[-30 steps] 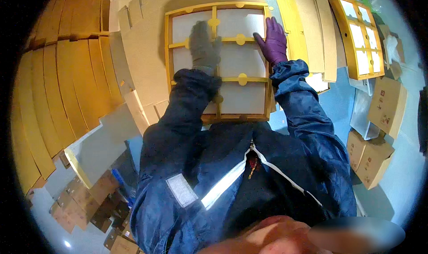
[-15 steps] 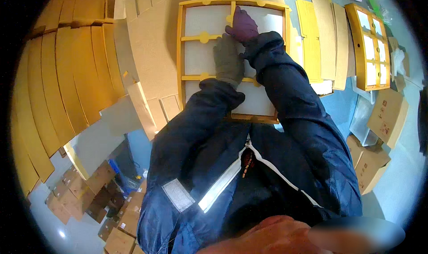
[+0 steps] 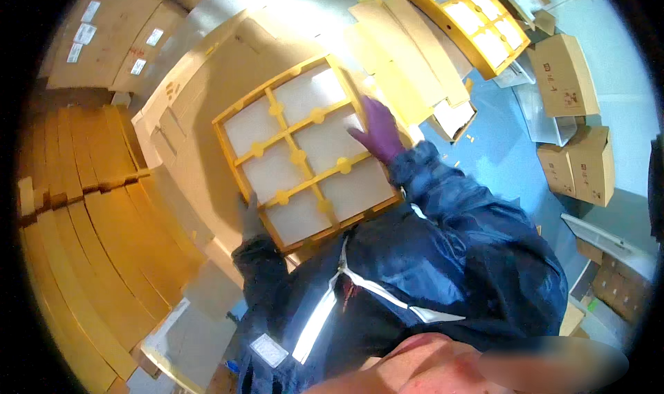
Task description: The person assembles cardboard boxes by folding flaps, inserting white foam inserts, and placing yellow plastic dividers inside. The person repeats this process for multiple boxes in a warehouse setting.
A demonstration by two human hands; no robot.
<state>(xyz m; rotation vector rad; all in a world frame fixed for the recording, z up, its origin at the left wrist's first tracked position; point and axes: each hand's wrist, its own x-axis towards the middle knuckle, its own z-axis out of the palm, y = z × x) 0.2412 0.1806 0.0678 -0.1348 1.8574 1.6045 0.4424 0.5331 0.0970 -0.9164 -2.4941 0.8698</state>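
Observation:
A yellow divided frame (image 3: 299, 158) lies tilted in front of me, with white panels (image 3: 274, 173) showing between its crossed bars. Round tabs widen the bars at several points. At the frame's right rim is my right hand (image 3: 380, 130) in a purple glove, its thumb spread inward over the panels and its fingers stretched along the outer side. My left hand (image 3: 252, 219), in a dark grey glove, is against the left rim near the lower corner. Its visible fingertips point up and stand apart; the rest of that hand is partly hidden.
Cardboard sheets (image 3: 190, 128) lie under and around the frame. Folded cardboard (image 3: 425, 55) and a second yellow divided frame (image 3: 499, 52) are at the far right. Boxes (image 3: 564, 76) stand beyond a clear plastic bin (image 3: 546, 121). Stacked cardboard (image 3: 90, 249) fills the left.
My hands have parted from the middle of the frame to its left and right rims. The view has turned, so the frame and surroundings now appear tilted.

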